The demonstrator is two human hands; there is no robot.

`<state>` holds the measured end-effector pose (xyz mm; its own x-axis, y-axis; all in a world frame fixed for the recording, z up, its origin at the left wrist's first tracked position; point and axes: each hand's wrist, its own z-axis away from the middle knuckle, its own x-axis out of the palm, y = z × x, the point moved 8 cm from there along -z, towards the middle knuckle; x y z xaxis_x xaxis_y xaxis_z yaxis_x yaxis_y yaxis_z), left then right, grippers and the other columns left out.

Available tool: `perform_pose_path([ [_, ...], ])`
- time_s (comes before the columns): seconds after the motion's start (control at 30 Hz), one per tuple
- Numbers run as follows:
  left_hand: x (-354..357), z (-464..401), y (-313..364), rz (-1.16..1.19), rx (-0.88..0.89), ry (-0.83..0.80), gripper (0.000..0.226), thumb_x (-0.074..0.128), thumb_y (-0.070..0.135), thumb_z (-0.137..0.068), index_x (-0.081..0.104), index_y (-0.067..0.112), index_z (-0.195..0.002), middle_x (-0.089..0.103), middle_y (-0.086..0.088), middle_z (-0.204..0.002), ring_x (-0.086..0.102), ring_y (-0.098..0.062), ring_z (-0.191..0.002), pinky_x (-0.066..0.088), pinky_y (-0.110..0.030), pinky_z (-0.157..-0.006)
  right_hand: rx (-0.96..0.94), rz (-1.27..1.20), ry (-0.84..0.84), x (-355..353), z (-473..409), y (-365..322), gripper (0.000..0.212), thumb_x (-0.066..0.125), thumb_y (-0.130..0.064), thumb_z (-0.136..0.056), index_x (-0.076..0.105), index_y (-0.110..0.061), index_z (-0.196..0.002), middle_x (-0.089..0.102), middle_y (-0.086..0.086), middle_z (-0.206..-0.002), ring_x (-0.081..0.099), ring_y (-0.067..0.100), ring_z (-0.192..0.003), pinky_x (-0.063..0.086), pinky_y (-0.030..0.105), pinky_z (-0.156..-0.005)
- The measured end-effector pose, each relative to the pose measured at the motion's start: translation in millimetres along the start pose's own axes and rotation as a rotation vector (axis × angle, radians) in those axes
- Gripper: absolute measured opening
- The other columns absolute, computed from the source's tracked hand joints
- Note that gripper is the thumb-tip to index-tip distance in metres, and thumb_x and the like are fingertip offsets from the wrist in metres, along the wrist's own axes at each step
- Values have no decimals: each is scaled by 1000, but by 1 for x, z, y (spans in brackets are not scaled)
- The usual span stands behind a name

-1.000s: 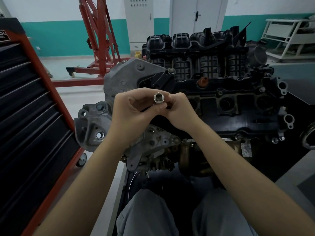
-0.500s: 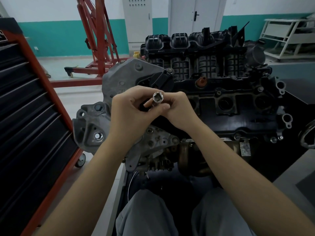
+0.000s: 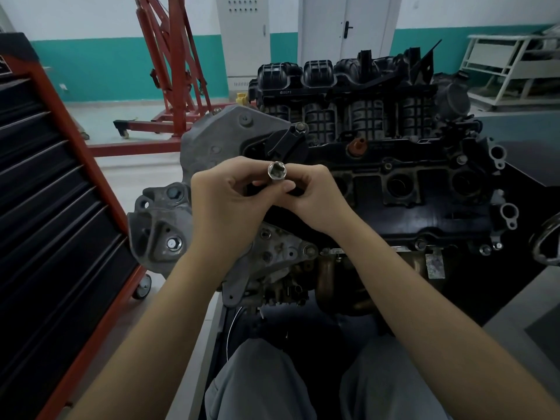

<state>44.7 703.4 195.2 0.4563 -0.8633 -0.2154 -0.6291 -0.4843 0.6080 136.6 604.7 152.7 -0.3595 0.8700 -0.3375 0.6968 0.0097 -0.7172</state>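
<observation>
Over engine (image 3: 394,189) | left hand (image 3: 224,204) and right hand (image 3: 316,200) pinch socket (image 3: 276,171) | tool cabinet (image 3: 45,213) left | red hoist (image 3: 174,71) behind

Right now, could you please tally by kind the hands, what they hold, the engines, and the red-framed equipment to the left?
Hands: 2, left hand and right hand
Sockets: 1, socket gripped by both
Engines: 1, engine
Red-framed equipment: 2, hoist and tool chest
Total: 6
</observation>
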Motion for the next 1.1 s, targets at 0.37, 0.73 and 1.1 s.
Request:
perform_pose_path([
  [0.37, 1, 0, -3, 53, -42, 24, 27, 80, -2, -71, 72, 8, -94, 72, 2, -86, 71, -8, -82, 55, -20, -77, -7, 20, 8, -1, -1, 1, 21, 70, -2, -84, 70, -1, -105, 73, 9, -99, 69, 18, -97, 55, 40, -88],
  [0.73, 0, -4, -5, 42, -25, -12, 21, 82, 3, -72, 73, 8, -90, 72, 0, -84, 71, -12, -78, 57, -24, -74, -19, 22, 14, -1, -1, 1, 17, 70, -3, -83, 71, -3, -100, 73, 5, -96, 69, 14, -94, 55, 34, -86],
  [1.1, 3, 0, -3, 42, 3, -32, 26, 78, 1, -75, 71, 13, -96, 72, 1, -89, 71, -11, -84, 56, -25, -78, -6, 21, 15, -1, -1, 1, 16, 71, -4, -83, 72, -6, -99, 73, 6, -95, 69, 17, -94, 55, 41, -87],
])
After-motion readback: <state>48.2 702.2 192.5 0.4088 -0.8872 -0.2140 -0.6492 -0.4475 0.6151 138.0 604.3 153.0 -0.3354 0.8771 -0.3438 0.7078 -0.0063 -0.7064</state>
